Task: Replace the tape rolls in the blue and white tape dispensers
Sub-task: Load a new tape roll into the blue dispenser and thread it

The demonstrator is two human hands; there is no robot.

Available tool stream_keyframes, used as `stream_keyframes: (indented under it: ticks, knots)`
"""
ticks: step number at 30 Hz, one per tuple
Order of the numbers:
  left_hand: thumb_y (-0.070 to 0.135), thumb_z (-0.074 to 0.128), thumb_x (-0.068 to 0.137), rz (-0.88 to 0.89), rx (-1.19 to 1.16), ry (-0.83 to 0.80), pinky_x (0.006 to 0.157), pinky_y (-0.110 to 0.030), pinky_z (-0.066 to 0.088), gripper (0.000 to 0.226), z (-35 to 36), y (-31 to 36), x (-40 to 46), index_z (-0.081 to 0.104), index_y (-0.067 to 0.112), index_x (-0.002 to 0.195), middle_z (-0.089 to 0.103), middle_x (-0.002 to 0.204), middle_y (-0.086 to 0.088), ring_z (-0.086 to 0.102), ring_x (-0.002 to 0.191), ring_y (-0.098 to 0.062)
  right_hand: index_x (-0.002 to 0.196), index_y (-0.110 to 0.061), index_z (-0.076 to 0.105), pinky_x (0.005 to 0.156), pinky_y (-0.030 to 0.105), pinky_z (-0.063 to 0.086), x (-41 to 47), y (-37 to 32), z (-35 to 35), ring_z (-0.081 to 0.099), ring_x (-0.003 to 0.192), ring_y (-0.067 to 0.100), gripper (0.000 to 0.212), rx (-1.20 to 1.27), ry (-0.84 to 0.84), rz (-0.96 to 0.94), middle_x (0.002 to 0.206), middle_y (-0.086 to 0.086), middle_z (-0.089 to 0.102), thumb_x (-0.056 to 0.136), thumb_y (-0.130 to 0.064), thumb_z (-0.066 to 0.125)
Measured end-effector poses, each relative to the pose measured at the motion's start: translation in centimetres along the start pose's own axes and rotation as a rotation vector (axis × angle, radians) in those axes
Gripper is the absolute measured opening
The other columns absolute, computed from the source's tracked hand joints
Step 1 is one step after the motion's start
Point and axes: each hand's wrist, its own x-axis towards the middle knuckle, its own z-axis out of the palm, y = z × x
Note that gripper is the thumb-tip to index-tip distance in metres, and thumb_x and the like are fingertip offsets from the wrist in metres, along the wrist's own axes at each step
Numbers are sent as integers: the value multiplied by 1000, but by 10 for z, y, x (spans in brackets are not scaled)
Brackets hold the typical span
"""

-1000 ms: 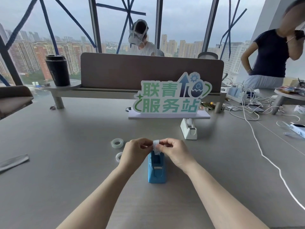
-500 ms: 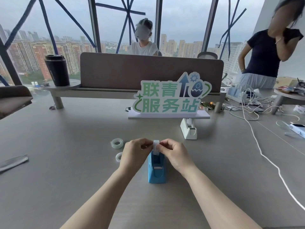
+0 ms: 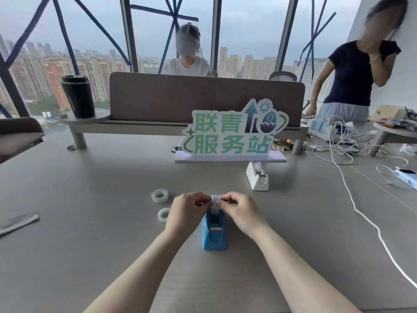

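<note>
Fingers (image 3: pixel 222 201): both sets pinch one tape roll (image 3: pixel 216 203) by its flanks, edge-on, at the mouth of the blue dispenser (image 3: pixel 214 231) near the tabletop (image 3: pixel 90 222) front edge.
Step, judged: seating or lifting the roll; keep it square to the cradle, pressure even.
Left hand (image 3: pixel 186 213), right hand (image 3: pixel 242 213): knuckles up, wrists angled inward, forearms converging.
White dispenser (image 3: pixel 257 177): farther back, right, untouched.
Loose rolls: two (image 3: pixel 159 195) (image 3: pixel 164 214), left.

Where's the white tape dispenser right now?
In the head view, the white tape dispenser stands on the table right of centre, just in front of the sign, beyond the right hand.
</note>
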Motion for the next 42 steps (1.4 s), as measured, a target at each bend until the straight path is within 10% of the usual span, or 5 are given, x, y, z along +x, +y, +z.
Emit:
stream_keyframes:
  ticks: [7, 16, 24, 31, 42]
  knots:
    - [18, 74, 79, 47, 34, -17, 64, -6, 47, 8, 3, -10, -3, 78, 16, 86, 66, 88, 11, 62, 69, 0, 75, -22, 67, 71, 39, 53, -1, -2, 2, 59, 68, 14, 15, -102, 25, -19, 77, 7, 72, 81, -35, 72]
    - [14, 65, 85, 34, 53, -42, 62, 2, 39, 21, -2, -9, 0, 74, 28, 98, 65, 94, 17, 59, 75, 7, 91, -29, 69, 72, 17, 43, -15, -9, -8, 56, 81, 0, 12, -226, 4, -190, 86, -16, 65, 80, -26, 73]
    - [5, 58, 86, 35, 12, -75, 71, 2, 40, 28, 4, -16, 0, 74, 22, 102, 67, 105, 11, 61, 87, -3, 104, -33, 65, 84, 32, 48, -15, -11, -8, 55, 103, 10, 31, -497, -47, -323, 108, -15, 68, 76, -32, 76]
    - [1, 53, 86, 25, -30, -78, 85, -25, 52, 35, 5, -18, -3, 71, 22, 107, 68, 110, 6, 64, 91, -12, 84, -26, 73, 68, 28, 52, -14, -10, 2, 61, 89, 12, 5, -587, 151, -502, 96, -15, 71, 80, -23, 73]
    - [1, 50, 85, 0, -84, -98, 86, -27, 52, 40, 4, -18, -7, 68, 25, 112, 67, 111, 8, 62, 93, -8, 88, -19, 61, 62, 28, 42, -15, -13, 4, 57, 89, 15, 4, -603, 123, -484, 92, -8, 64, 91, -21, 61]
